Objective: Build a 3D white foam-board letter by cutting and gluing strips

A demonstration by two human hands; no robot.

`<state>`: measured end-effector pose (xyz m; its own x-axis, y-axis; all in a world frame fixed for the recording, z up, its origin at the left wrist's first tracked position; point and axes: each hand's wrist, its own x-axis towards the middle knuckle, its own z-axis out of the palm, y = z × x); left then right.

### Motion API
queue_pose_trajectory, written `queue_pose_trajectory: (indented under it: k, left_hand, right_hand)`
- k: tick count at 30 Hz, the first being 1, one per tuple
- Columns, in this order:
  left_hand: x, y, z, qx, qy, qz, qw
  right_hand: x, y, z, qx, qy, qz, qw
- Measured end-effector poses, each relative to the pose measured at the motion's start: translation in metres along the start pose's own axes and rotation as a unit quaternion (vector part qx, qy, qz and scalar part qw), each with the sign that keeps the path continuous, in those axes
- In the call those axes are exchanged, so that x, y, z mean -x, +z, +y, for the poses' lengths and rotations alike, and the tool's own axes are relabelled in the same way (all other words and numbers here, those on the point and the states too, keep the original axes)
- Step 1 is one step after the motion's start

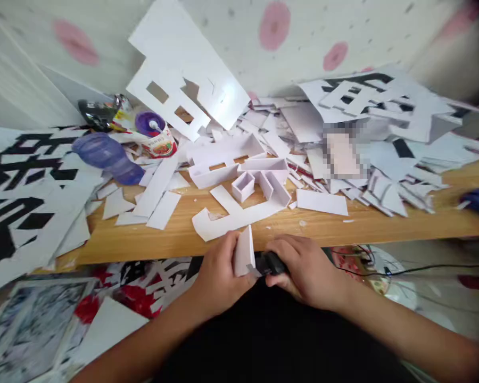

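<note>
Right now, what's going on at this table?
A person has both hands at the near edge of a wooden table. The left hand grips a thin white piece, and the right hand holds a black-handled tool, its grey end at the piece's lower edge. Just beyond them lies a white cutout with upright strips toward its right end. White scraps are spread around, with a red-and-white cup farther back on the left.

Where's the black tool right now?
In the head view, the black tool is in the right hand, below centre, its tip beside the white piece in the left hand.
</note>
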<state>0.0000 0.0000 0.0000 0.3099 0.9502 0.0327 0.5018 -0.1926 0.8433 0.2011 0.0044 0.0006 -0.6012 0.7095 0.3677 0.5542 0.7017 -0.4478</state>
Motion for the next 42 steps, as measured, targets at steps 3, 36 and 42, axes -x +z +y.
queue_pose_trajectory:
  k: [3, 36, 42]
  left_hand:
    - [0.003, 0.000, 0.002, 0.009, 0.004, -0.005, 1.000]
    - [0.017, 0.003, 0.012, -0.142, 0.096, -0.006, 0.985]
    - [0.013, 0.005, 0.011, -0.169, 0.068, -0.002, 0.983]
  right_hand:
    - [0.001, -0.001, -0.002, 0.011, -0.002, 0.007, 1.000]
    - [0.001, 0.006, 0.021, 0.100, 0.062, 0.065, 0.991]
    - [0.010, -0.004, 0.032, -0.032, 0.150, 0.097, 0.983]
